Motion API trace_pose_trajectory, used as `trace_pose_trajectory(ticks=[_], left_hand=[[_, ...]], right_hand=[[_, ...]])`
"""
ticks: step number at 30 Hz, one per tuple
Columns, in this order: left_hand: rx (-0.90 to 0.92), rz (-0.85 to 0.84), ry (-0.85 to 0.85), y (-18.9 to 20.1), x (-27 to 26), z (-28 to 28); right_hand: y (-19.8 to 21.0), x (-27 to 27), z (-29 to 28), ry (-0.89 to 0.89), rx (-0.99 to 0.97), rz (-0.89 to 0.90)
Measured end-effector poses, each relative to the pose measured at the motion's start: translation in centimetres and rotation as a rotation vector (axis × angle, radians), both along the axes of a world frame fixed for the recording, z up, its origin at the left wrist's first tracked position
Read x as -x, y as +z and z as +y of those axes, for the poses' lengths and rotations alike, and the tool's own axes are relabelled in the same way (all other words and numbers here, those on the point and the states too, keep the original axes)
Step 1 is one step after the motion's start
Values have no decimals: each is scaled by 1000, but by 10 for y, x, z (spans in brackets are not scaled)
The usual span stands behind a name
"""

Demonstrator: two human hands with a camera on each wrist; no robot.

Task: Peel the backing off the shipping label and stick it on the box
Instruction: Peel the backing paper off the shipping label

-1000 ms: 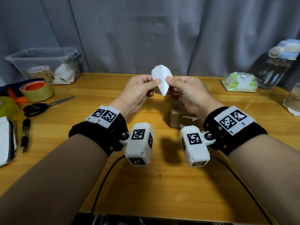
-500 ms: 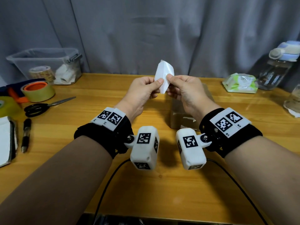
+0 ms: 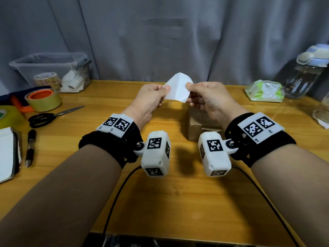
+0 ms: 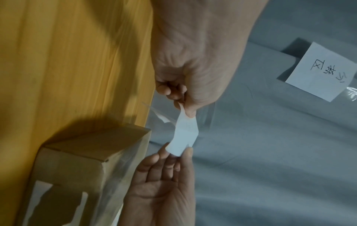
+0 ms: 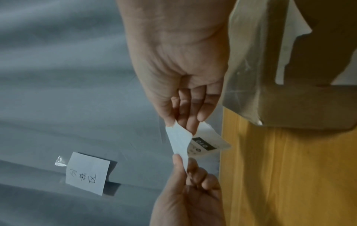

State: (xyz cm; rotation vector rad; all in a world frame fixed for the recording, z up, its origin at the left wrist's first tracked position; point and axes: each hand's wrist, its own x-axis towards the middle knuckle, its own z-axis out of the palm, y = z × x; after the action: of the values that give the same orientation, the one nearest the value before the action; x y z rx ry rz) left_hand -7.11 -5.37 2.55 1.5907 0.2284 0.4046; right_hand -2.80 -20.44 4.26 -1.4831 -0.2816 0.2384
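Hands meet at chest height above the table (image 3: 160, 202), well clear of its surface. The left hand (image 3: 151, 102) pinches the left edge of the shipping label (image 3: 178, 90) between thumb and fingers; the right hand (image 3: 208, 100) pinches the right edge the same way, its other fingers loosely extended beneath. The label hangs between the 2 hands, bowed and creased, its long axis running left to right. In the right wrist view a printed layer has begun to part from a plain white one at the right-hand corner, so peeling looks just begun. The box (image 3: 199, 125) sits on the table directly below and slightly nearer than the right hand, which is therefore closer to it. Beyond, a grey curtain (image 3: 178, 36) closes off the far edge.
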Motion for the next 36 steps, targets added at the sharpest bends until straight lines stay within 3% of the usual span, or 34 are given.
trace_pose_trajectory(ticks=[10,21,36], left_hand=[[-88,92,73,1,6,11],[-52,183,232,-2,8,14],[-44,226,373,-20,8,28]], right_hand=[[0,-3,-2,-43,-6,-22],[-6,1,7,-209,-33,-59],[-2,6,7,-269,-54,-104]])
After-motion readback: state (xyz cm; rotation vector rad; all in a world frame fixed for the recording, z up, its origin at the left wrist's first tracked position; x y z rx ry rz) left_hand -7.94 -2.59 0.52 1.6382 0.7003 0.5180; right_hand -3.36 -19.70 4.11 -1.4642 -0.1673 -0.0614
